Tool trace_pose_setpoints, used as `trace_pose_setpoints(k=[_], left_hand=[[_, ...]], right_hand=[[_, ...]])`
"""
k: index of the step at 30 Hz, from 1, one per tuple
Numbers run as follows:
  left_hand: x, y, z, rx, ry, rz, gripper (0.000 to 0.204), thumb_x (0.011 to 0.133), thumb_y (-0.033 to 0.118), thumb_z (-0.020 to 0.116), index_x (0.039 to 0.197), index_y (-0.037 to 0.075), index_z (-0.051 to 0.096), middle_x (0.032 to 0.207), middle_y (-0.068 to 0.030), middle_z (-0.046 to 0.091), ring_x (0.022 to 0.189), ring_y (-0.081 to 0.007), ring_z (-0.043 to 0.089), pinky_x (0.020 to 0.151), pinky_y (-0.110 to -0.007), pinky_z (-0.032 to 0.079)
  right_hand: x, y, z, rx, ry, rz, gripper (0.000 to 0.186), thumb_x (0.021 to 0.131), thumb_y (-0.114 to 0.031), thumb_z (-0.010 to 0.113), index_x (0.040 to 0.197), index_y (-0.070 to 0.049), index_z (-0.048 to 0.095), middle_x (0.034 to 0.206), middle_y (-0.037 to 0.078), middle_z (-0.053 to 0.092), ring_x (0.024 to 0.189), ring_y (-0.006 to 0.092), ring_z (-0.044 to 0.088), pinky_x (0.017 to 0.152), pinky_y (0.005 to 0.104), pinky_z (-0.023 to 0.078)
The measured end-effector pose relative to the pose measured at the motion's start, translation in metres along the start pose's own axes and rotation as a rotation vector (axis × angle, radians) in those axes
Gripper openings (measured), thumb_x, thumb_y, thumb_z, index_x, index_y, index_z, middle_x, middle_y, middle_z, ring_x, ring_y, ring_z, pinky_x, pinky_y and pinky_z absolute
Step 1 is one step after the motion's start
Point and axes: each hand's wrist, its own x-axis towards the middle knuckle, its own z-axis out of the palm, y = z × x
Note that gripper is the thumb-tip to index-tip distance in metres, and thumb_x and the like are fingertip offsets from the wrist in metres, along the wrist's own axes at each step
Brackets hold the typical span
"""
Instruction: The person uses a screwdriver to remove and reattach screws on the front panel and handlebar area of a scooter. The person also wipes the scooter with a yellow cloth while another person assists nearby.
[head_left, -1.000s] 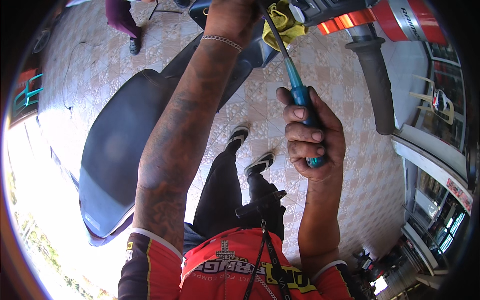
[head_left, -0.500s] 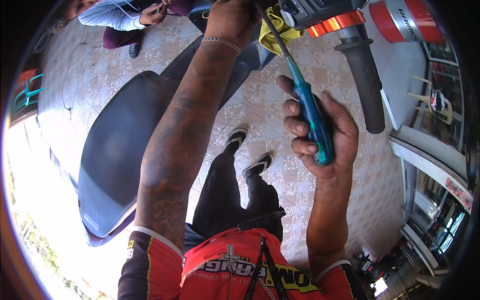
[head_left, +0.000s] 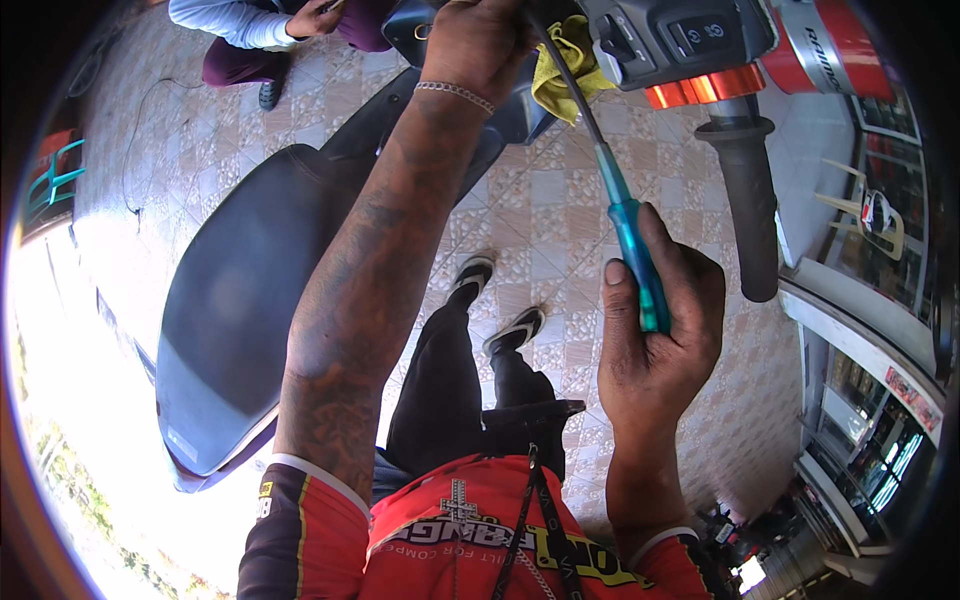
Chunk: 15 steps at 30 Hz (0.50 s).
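- In our right hand [head_left: 670, 320] we hold the screwdriver [head_left: 632, 250], its translucent blue-green handle gripped between thumb and curled fingers.
- Our screwdriver stands right of centre, well above the patterned floor [head_left: 560, 215], its shaft slanting up and to the left towards our left hand [head_left: 482, 45].
- The left hand is bent at the top edge, just beside the shaft; its fingers are partly cut off, so we cannot tell whether they grip anything.
- A yellow cloth [head_left: 552, 95] shows behind the shaft.
- As for progress, we judge the tool to be in hand and raised towards the upper edge, but its tip is out of sight. Whether it meets a screw, and how much is done or left, we cannot tell.
- To the right of the shaft, the switch housing [head_left: 690, 45], orange ring [head_left: 705, 88] and black handlebar grip [head_left: 742, 220] sit together in line.
- On our left lies the long dark seat [head_left: 235, 320]; beyond it, a co-worker's hand [head_left: 315, 18] shows near the top edge.
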Motion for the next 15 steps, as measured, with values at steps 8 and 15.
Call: trace_pose_setpoints(k=[8,15], left_hand=[[0.000,0.000,0.000,0.098,0.036,0.021,0.039,0.105,0.029,0.059,0.111,-0.008,0.066,0.108,-0.0134,0.070,0.101,-0.0221,0.066,0.093,-0.032,0.051],[-0.001,0.002,0.004,0.061,0.054,0.009,0.040,0.105,0.030,0.059,0.112,-0.009,0.066,0.107,-0.0130,0.069,0.100,-0.0209,0.065,0.091,-0.032,0.051]], right_hand=[[0.018,0.022,-0.014,1.178,-0.263,1.043,0.039,0.108,-0.027,0.051,0.136,-0.001,0.060,0.094,0.013,0.066,0.062,0.0105,0.061,0.041,0.0198,0.042],[0.013,0.031,-0.011,1.548,-0.255,1.256,0.038,0.103,-0.024,0.062,0.130,0.001,0.058,0.096,0.014,0.064,0.065,0.0122,0.063,0.043,0.0177,0.043]])
